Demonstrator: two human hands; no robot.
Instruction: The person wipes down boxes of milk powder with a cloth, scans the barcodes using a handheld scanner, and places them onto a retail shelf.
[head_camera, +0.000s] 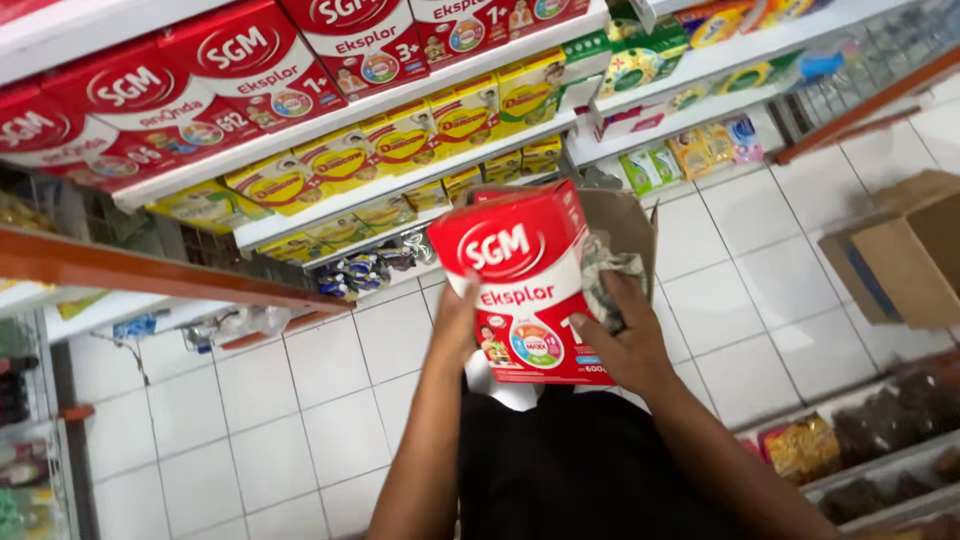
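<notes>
A red and white carton (520, 280) is held up in front of me over the tiled floor. My left hand (458, 318) grips its left edge. My right hand (620, 335) presses a crumpled grey cloth (605, 270) against the carton's right side. Behind the carton an open brown cardboard box (625, 215) stands on the floor.
White shelves (400, 95) to the upper left carry rows of red cartons (240, 60) and yellow cartons (400, 140). Another cardboard box (905, 255) sits at the right. Snack packets (800, 450) lie on a low shelf at the lower right. White floor tiles (300, 400) spread below.
</notes>
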